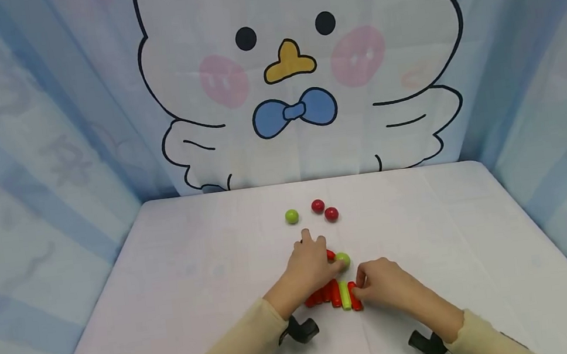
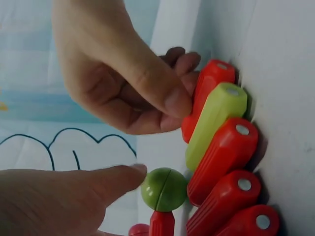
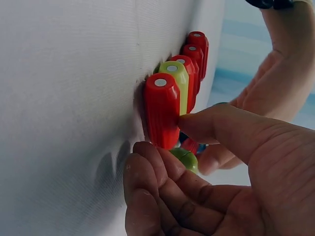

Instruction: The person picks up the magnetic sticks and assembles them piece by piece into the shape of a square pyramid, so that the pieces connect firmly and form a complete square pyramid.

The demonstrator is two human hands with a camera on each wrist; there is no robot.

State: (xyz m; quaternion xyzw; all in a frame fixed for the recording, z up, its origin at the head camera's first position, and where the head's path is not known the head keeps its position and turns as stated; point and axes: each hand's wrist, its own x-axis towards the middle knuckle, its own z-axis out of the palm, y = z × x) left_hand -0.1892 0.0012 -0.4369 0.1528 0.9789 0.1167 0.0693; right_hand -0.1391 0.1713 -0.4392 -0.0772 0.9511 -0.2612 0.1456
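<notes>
On the white table stands a row of red magnetic rods [image 1: 335,293] and one lime-green rod [image 1: 345,296], with silvery tips. My right hand [image 1: 387,283] pinches the red rod [image 3: 162,110] at the row's right end between thumb and fingers. Just beyond the row, my left hand [image 1: 307,265] lies over a short red rod [image 2: 162,223] joined to a green ball [image 2: 164,189]. Its thumb reaches the ball's side; the other fingers' hold is hidden. A dark piece shows partly under this hand.
Farther back on the table lie a loose green ball [image 1: 292,216] and two red balls [image 1: 318,206]. A curtain [image 1: 301,151] with a cartoon bird hangs behind the table edge. Black camera mounts [image 1: 302,330] sit at both wrists.
</notes>
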